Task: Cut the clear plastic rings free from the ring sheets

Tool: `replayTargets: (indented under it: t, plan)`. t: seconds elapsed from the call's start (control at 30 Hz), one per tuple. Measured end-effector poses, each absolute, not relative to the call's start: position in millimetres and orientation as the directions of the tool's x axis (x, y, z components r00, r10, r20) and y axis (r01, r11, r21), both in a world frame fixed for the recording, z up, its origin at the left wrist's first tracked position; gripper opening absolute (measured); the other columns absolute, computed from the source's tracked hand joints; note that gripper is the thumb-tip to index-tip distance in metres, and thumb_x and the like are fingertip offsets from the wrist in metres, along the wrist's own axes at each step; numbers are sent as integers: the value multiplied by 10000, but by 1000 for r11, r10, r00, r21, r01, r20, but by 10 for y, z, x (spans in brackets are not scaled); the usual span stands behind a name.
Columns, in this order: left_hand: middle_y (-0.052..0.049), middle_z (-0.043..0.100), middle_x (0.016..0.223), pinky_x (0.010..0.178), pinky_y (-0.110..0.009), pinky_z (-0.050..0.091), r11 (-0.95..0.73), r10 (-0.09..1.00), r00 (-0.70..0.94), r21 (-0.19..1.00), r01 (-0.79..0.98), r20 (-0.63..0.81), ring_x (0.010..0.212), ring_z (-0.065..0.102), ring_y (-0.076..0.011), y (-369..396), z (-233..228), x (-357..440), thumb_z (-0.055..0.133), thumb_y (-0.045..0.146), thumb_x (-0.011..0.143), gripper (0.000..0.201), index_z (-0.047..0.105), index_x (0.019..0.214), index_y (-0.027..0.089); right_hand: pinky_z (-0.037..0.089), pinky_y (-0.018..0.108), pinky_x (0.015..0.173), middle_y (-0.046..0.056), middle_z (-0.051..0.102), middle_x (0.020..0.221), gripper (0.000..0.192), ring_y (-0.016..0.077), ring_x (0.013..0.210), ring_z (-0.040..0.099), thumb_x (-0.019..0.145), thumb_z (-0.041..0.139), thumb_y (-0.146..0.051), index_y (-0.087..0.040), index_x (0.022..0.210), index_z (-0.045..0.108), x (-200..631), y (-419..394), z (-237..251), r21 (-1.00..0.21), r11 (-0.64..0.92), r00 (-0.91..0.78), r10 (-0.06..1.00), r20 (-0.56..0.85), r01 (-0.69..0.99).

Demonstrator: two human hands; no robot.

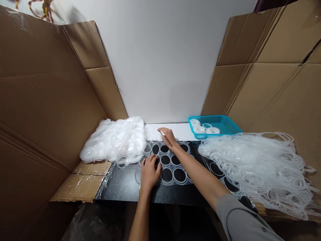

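A clear plastic sheet of joined rings lies flat on the black tabletop in front of me. My left hand rests on its left part, palm down, with fingers and thumb apart. Farther back, my right hand hovers over the sheet's far edge, near the white strip of surface. Its thumb and fingers are drawn together in a pinch. A small whitish bit shows at those fingers, too small to name. My right forearm crosses over the sheet and hides some of its rings.
A heap of clear ring sheets is at the left, and a looser pile of ring-holed plastic at the right. Behind the right pile stands a blue basket holding several white ring stacks. Cardboard walls flank both sides.
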State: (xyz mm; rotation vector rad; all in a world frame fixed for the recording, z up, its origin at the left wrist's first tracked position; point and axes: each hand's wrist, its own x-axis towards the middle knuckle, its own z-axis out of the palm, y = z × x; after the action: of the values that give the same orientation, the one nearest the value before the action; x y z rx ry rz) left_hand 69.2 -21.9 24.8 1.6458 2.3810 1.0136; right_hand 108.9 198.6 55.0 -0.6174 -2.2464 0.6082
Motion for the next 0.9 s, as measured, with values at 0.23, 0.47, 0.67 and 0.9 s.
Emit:
replayTargets:
  t: [0.23,0.47,0.67,0.9]
  plan:
    - [-80,762,1270,1063,-422,540,80,880,-360,652,754,309,1208,695,-242,-233,274,307,498,359,1015,312,740,1175,245,518,353,1056,53,802,1192,232,234,1132,745,1023,584,-239,-246,1071,811,970,1520,255,-735,673,-714,558,423,90]
    - [-104,708,1337,1176,-548,432,169,838,-418,560,811,352,1303,612,-312,-414,218,115,538,311,977,293,722,1190,230,510,357,1072,52,804,1151,228,222,1126,736,1022,578,-274,-228,1035,800,953,1350,166,-857,514,-701,597,390,-40]
    - [-92,690,1368,1170,-545,437,197,839,-412,506,840,355,1308,602,-309,-418,190,186,542,303,985,304,710,1231,244,495,337,1078,48,795,1118,184,208,1110,720,1006,617,-243,-227,1005,801,995,1278,183,-832,553,-814,459,355,-51]
    - [-108,638,1471,1189,-535,427,256,844,-431,467,846,319,1376,568,-304,-418,157,138,549,333,987,435,627,1401,222,506,351,1065,63,804,1071,166,223,1089,726,991,651,-251,-209,966,810,1018,1287,189,-840,542,-797,503,334,-9]
